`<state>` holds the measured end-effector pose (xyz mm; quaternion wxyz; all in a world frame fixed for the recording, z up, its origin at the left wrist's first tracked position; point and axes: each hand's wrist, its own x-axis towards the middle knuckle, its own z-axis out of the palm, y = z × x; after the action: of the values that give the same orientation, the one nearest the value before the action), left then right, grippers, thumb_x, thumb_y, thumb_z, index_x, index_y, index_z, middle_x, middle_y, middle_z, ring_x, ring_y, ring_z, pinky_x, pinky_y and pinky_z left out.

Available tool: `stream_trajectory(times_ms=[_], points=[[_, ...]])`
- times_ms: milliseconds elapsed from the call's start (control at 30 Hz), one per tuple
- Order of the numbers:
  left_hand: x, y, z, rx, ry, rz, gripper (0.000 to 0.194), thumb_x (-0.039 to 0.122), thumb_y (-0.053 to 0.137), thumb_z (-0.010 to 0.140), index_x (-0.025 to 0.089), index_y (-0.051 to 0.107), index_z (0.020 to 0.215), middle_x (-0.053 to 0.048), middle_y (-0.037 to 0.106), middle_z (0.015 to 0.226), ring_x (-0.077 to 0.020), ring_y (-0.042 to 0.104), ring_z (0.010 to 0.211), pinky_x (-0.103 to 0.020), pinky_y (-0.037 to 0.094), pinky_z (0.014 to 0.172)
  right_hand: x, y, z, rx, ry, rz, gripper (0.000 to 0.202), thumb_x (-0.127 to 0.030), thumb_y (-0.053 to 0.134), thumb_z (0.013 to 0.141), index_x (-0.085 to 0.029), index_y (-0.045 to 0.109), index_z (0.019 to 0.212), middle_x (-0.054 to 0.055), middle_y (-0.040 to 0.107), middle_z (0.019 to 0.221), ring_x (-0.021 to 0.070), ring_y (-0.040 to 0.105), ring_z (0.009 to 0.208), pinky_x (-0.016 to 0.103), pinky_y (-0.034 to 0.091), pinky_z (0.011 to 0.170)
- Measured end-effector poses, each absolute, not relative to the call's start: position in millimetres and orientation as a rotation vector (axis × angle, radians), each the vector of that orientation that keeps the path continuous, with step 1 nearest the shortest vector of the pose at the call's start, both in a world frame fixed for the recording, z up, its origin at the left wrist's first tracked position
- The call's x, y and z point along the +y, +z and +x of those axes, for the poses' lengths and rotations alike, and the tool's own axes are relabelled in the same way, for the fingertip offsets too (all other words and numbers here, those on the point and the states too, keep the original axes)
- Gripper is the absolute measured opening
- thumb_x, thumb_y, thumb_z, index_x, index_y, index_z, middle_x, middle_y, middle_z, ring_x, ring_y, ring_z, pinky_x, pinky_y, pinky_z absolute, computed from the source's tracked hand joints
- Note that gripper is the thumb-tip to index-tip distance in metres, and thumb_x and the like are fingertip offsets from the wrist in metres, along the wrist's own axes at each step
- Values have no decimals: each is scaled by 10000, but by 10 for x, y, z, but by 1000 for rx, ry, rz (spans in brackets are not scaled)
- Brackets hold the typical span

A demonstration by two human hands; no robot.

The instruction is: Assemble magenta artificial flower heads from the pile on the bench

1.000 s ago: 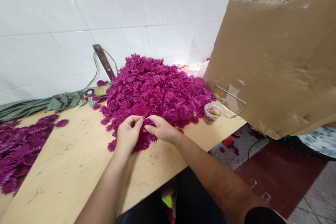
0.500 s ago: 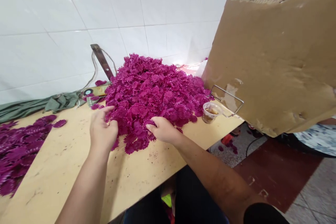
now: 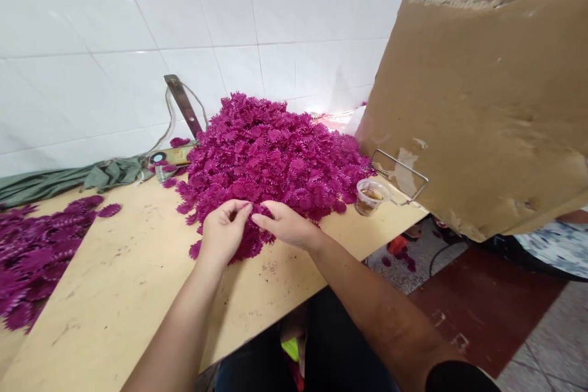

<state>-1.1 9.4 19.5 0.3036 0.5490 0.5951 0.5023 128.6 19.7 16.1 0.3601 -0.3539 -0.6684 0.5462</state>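
Observation:
A large heap of magenta flower-shaped pieces (image 3: 275,153) rises on the pale board (image 3: 151,269) against the tiled wall. At the heap's front edge my left hand (image 3: 226,226) is closed, thumb against fingertips, with a magenta piece seeming to show at the tips. Close beside it, almost touching, my right hand (image 3: 287,225) pinches at a magenta piece in front of the heap. The pieces behind the fingers blend together, so the outline of what each hand holds is hard to make out.
A plastic cup of brown liquid (image 3: 369,196) stands right of the heap, near a wire frame (image 3: 400,176) and big cardboard (image 3: 478,104). More magenta pieces (image 3: 41,251) lie at left. Green cloth (image 3: 105,174) and a metal bar (image 3: 184,105) are at the back left.
My left hand has moved right from the heap's left side and closed its fingers beside my right hand. My right hand has stayed nearly in place.

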Motion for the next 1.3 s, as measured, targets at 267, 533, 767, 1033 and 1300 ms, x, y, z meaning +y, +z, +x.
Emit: stream_trajectory(times_ms=[267, 533, 767, 1033, 1300], points=[[350, 412, -432, 1746, 1726, 862, 51, 191, 519, 654, 196, 476, 680, 18, 518, 600, -127, 519, 570, -264, 419, 538, 32, 129, 1328, -1743, 1469, -993, 70, -91, 528, 728, -145, 515, 685, -34, 485, 632, 75, 436, 581, 217, 375, 580], [92, 256, -402, 1935, 1437, 1670, 285, 195, 489, 654, 194, 605, 914, -71, 621, 957, -234, 581, 943, -417, 441, 886, 198, 100, 1326, -1529, 1296, -1182, 219, -129, 449, 806, -160, 435, 589, -37, 489, 519, 65, 452, 473, 196, 348, 494], [-76, 221, 33, 1528, 1185, 1768, 359, 419, 583, 670, 181, 652, 930, -64, 682, 918, -199, 620, 819, -353, 479, 813, 203, 36, 1255, -1524, 1247, -1153, 282, -245, 384, 856, -160, 451, 596, -32, 453, 512, 81, 422, 483, 216, 328, 488], [45, 158, 24, 1623, 1408, 1323, 260, 346, 640, 560, 152, 664, 732, -46, 690, 743, -168, 612, 683, -308, 493, 696, 109, 100, 1312, -1523, 1613, -901, 49, -92, 503, 744, -127, 535, 736, -32, 515, 624, 66, 439, 552, 213, 379, 590], [333, 477, -584, 1816, 1904, 985, 140, 284, 568, 664, 202, 592, 775, 16, 638, 791, -177, 580, 837, -347, 461, 771, -27, -61, 1393, -1613, 1510, -1076, 88, -97, 525, 707, -137, 510, 629, -31, 491, 593, 88, 444, 578, 235, 372, 624]])
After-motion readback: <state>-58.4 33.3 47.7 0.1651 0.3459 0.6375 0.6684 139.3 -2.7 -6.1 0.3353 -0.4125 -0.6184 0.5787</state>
